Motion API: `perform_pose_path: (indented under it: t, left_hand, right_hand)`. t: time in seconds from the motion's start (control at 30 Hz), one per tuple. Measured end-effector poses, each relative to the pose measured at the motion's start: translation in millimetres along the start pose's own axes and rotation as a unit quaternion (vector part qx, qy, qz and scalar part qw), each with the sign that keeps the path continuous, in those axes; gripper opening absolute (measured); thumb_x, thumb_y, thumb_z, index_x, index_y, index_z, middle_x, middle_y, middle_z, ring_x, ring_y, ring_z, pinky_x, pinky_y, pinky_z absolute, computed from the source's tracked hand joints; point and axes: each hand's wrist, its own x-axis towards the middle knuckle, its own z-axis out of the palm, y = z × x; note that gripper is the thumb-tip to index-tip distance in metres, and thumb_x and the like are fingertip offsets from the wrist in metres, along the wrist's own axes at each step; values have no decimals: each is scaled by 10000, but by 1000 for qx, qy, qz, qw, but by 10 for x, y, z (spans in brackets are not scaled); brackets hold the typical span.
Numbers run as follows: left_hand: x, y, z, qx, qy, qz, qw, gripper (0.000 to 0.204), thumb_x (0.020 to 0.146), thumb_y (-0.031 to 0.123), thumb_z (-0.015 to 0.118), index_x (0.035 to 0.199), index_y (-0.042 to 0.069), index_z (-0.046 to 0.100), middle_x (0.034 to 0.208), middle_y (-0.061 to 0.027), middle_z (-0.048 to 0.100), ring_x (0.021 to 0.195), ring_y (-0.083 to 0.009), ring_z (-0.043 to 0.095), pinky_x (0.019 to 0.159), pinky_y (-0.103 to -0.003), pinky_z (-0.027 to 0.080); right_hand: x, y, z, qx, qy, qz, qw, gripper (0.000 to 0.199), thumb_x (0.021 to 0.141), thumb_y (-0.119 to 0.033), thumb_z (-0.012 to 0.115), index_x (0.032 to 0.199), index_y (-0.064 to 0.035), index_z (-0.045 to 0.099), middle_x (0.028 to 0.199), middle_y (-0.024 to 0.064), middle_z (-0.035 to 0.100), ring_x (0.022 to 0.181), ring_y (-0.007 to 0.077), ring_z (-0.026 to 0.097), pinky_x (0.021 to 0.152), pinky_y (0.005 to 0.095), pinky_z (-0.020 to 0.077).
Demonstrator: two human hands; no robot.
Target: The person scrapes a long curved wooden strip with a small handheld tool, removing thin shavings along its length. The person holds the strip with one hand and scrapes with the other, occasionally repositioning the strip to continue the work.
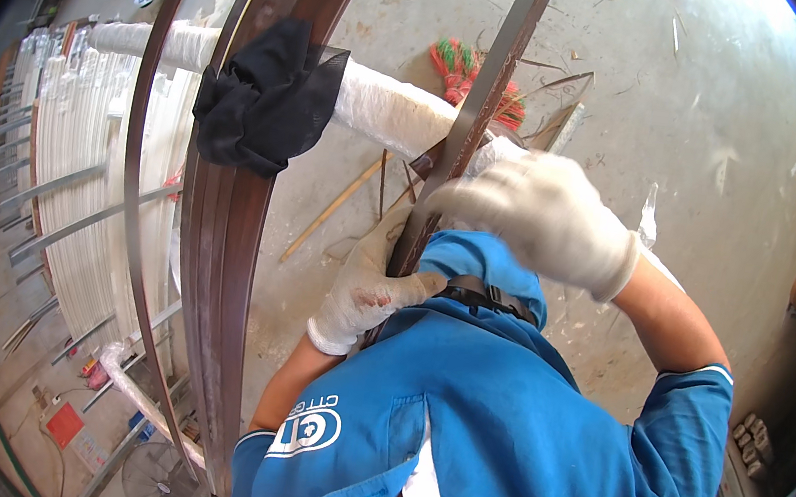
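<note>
Evidently, the narrow brown strip (502,68) is gripped between thumb and fingers of the gloved left hand (360,299); whether the blurred right hand (561,219), just right of the strip, is closed cannot be told. The white-wrapped bar (390,113) is crossed by the strip; scuffing or slipping could be caused by 1-handed support. Left of the strip, movement is limited by 1 wide brown profile (215,325); rightward, more room is offered over grey floor (724,100).
</note>
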Motion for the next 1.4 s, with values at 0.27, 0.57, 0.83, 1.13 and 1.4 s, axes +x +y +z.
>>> perform_pose_path:
  t: [0.27,0.57,0.83,1.13,1.4]
  left_hand:
    - [-35,41,-14,146,21,65,987,645,765,255,859,1254,-46,565,1057,-128,672,899,-184,631,849,-311,526]
    - [-252,-61,28,71,66,29,995,766,773,158,800,1417,-64,450,1265,-206,616,1184,-269,598,1039,-348,448]
    - [-526,-144,-43,142,82,-118,979,757,771,184,803,1415,-33,469,1253,-201,637,1140,-294,631,1021,-358,464]
    - [-501,-216,-87,117,57,-66,989,734,800,184,789,1415,-34,452,1213,-141,579,1064,-202,573,955,-310,465]
    - [-320,-249,-266,129,-23,-1,991,633,853,139,712,1415,-12,461,1051,-66,568,895,-145,546,828,-281,473]
  right_hand:
    - [-223,735,-229,345,307,322,826,186,1005,-69,619,1167,-17,693,1089,51,715,1041,129,649,959,280,511]
    - [-200,786,-210,417,236,322,816,251,1075,-220,516,1172,-42,665,848,-18,631,759,65,563,695,231,461]
    - [-142,714,-150,432,174,342,816,270,1063,-260,552,1169,-42,670,813,-31,603,703,52,504,661,219,433]
    - [178,555,28,324,184,354,858,575,909,-582,689,975,-16,763,855,65,689,823,133,629,777,300,501]
    - [370,433,145,421,220,366,800,420,907,-460,743,886,-40,741,719,-11,613,611,48,497,564,226,391]
